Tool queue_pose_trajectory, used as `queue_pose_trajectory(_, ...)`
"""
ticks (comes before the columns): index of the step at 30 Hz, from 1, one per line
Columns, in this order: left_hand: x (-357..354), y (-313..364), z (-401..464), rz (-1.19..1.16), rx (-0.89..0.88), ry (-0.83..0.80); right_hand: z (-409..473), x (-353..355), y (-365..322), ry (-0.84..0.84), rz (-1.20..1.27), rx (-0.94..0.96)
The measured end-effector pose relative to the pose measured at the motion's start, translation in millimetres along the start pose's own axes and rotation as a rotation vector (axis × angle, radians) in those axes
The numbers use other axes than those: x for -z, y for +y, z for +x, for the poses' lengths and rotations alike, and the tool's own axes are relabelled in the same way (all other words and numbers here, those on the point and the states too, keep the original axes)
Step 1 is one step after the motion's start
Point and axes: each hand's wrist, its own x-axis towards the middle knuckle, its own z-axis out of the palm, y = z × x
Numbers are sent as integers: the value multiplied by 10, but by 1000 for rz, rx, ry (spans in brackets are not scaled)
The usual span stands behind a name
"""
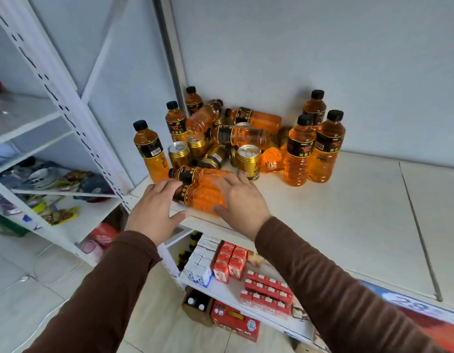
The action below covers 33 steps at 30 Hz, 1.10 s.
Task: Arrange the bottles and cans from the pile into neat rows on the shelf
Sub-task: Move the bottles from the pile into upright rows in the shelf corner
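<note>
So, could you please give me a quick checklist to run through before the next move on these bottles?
1. Left hand free: ok, open.
2. Right hand on the near lying bottles: ok, resting, not gripping.
3. Space on the shelf for rows: ok.
4. Three bottles at right upright: ok.
5. Pile stable: cannot tell.
6. Upright can clear of the right hand: not ok, close.
</note>
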Motion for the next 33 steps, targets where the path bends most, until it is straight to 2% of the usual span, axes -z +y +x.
queue_pose_trajectory(6,-55,-660,367,-77,-155,-15,447,-342,-499,24,-67,-110)
queue_pose_trajectory(11,-164,-980,560,-129,-263,-55,612,-628,-730,-31,-201,-230)
queue_pose_trajectory(16,-236,-1032,711,-246,-335,-91,616,-674,-709,-73,-295,-292)
queue_pose_trajectory(22,-332,-873,924,-323,-369,-97,259,-419,-428,-152,-312,-366)
queue_pose_trajectory(24,-397,-814,1030,-287,-363,-99,104,-314,-292,-169,-310,-406)
queue_pose_trajectory(28,-519,-742,1217,-37,-394,-138,-100,-190,-121,-191,-245,-481)
queue_pose_trajectory(33,-526,-670,1316,172,-455,-82,-189,-159,-82,-158,-210,-493)
